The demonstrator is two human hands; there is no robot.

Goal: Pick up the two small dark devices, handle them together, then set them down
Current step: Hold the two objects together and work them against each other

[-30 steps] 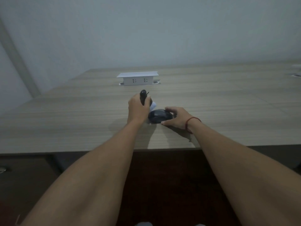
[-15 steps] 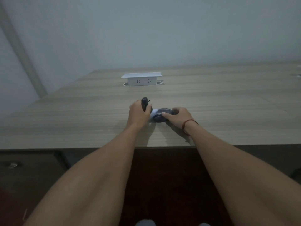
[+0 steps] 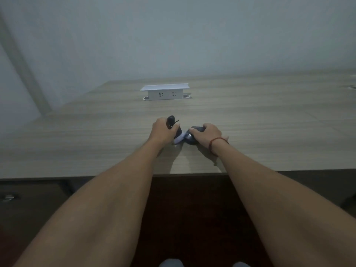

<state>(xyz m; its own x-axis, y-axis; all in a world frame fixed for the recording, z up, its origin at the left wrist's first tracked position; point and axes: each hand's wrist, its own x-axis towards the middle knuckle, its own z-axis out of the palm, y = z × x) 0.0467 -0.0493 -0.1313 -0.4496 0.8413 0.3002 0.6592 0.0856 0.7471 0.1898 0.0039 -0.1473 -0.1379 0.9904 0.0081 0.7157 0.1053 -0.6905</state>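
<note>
Left hand [image 3: 163,130] is curled into a fist around a slim dark device [image 3: 170,122], held pretty much upright so its rounded top pokes out above the knuckles, with a thin bit sticking off to the right. Forearm runs straight out from the bottom left, wrist low over the wooden table [image 3: 269,132]. Right hand [image 3: 207,133] is palm down, fingers draped over a rounded dark device [image 3: 190,138] that sits on the table surface, thumb side toward the middle, so it's gripping or at least cupping it. There's a red string bracelet [image 3: 215,141] on that wrist. Between the two hands there's something pale [image 3: 180,138], touching both devices as far as I can tell, but it's dim and blurry so no idea what it actually is. Both hands are close together near the front edge of the table. Farther back sits a white socket box [image 3: 164,92], well apart from everything.
</note>
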